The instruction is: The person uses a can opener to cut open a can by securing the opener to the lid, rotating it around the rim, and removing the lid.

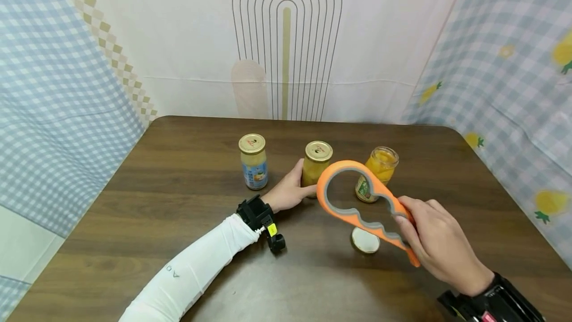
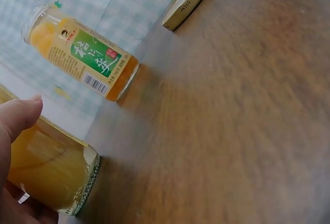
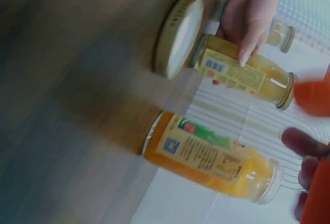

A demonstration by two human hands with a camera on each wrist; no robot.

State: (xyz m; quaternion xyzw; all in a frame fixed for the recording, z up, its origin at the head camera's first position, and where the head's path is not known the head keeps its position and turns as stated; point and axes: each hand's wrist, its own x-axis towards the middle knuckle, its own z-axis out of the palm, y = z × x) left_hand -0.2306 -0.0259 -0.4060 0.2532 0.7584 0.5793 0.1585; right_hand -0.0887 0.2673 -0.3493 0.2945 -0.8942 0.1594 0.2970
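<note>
My left hand [image 1: 289,190] grips a capped glass jar [image 1: 319,152] of yellow fruit that stands upright on the table; in the left wrist view the thumb [image 2: 23,115] lies across its side. My right hand [image 1: 440,240] holds the handles of an orange jar opener [image 1: 346,165] with a grey toothed inner edge. Its ring is in the air, just right of the gripped jar in the head view, and surrounds nothing. Behind the opener stands an uncapped jar [image 1: 383,162] of orange fruit, with a green and cream label [image 2: 93,54].
A loose gold lid [image 1: 365,240] lies white inside up on the brown wooden table [image 1: 187,163], below the opener in the head view. Another capped jar [image 1: 254,168] with a blue label stands left of the gripped one. Patterned cloths [image 1: 187,39] hang around the table.
</note>
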